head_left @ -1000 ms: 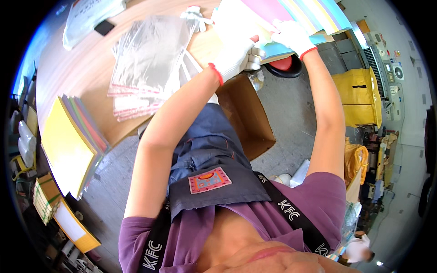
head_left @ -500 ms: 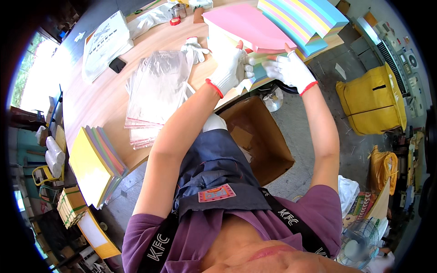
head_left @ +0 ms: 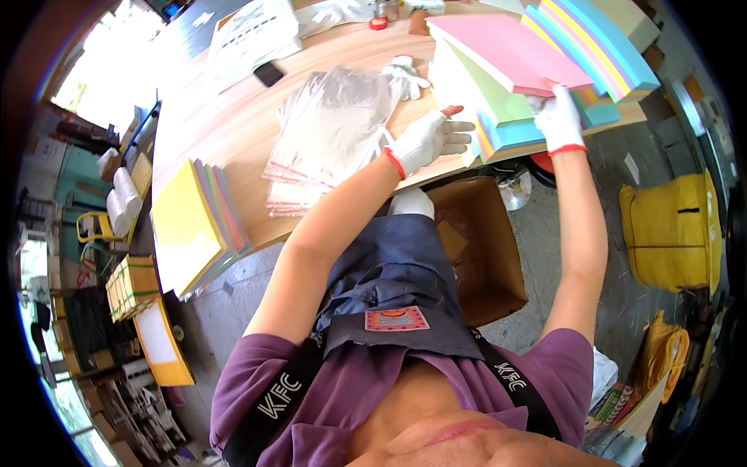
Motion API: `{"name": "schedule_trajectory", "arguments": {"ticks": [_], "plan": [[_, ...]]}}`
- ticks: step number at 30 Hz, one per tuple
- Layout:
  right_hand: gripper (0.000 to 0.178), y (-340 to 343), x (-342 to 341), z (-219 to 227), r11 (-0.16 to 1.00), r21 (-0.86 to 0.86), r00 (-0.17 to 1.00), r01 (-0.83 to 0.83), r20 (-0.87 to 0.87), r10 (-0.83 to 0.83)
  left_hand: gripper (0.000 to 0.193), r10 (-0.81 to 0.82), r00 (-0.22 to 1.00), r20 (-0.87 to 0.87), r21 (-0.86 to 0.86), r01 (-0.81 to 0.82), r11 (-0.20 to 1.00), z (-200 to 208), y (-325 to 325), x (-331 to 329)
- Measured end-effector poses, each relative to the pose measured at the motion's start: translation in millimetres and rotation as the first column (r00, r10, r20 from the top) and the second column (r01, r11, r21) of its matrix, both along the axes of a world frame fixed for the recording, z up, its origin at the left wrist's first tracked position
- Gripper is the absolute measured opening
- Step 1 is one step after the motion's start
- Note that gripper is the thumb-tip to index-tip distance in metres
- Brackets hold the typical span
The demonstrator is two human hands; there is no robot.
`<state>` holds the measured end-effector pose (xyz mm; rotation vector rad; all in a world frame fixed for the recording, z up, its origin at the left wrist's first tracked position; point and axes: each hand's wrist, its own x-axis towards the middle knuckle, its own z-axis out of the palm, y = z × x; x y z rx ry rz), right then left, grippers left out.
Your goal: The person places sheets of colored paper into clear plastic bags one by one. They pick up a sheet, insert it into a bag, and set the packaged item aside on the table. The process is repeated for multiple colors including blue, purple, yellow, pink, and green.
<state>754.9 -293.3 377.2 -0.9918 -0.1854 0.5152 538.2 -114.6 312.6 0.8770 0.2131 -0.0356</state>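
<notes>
My right hand (head_left: 559,123), in a white glove with a red cuff, is at the near corner of a pink paper stack (head_left: 510,48). A bare fingertip lies on top of the sheets while the gloved fingers curl under the edge. Beneath the pink sheets rests pale green paper (head_left: 498,105), with blue and other colours below. To the left, my gloved left hand (head_left: 432,142) is held out with fingers spread and nothing in it, beside the pile of clear plastic bags (head_left: 334,124). A loose white glove (head_left: 405,76) lies just beyond the bags.
Striped stacks of coloured paper (head_left: 599,47) stand at the far right. Another coloured pile, yellow on top (head_left: 185,222), sits at the table's left edge. A phone (head_left: 268,74) and red tape roll (head_left: 378,24) lie farther back. Below the table edge is an open cardboard box (head_left: 492,272).
My right hand has gone from spread beside the stack to gripping the pink paper's corner. My left hand has drawn away from the stack and opened. The whole view has shifted.
</notes>
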Motion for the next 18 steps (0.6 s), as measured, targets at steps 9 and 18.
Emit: {"name": "schedule_trajectory", "arguments": {"ticks": [9,18], "plan": [[0.022,-7,-133,24,0.912,-0.160,0.925,-0.379,-0.093,0.368,0.094,0.372,0.918,-0.140,-0.179,-0.393,0.902,28,138,-158],[0.034,89,-162,-69,0.680,-0.496,0.614,-0.540,0.320,0.722,0.030,0.570,0.804,0.173,0.315,-0.593,0.741,-7,183,-276]]}}
